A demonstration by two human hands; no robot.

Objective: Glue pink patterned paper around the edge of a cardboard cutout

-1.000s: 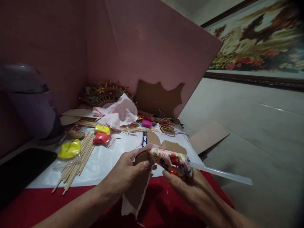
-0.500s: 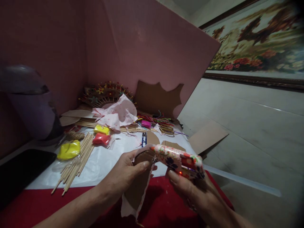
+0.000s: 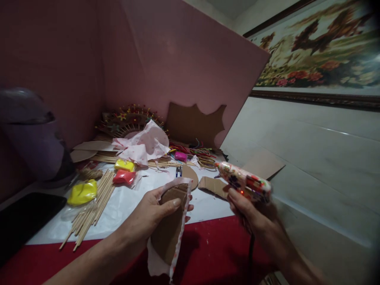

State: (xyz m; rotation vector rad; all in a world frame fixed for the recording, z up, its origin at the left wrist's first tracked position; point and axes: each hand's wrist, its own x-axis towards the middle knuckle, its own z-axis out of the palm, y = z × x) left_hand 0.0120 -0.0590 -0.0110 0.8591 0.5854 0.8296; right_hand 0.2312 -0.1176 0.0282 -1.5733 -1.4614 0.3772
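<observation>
My left hand grips a curved brown cardboard piece near its top, thumb on the face and fingertips showing past the right edge. Pale pink spotted fabric borders the cardboard, folded along its straight right edge and loose at the lower left. At the right, my right hand is wrapped round a flower-patterned glue gun with a small red light lit. Its orange nozzle points up and left, apart from the cardboard.
Wooden sticks, yellow clay packets and a red packet lie at the left, near a black tablet-like object. Blue snips, cardboard pieces and crumpled fabric lie beyond. A pink board stands behind.
My right hand has moved the glue gun right and up, away from the cardboard's top. My left hand still holds the cardboard, now slightly lower and left.
</observation>
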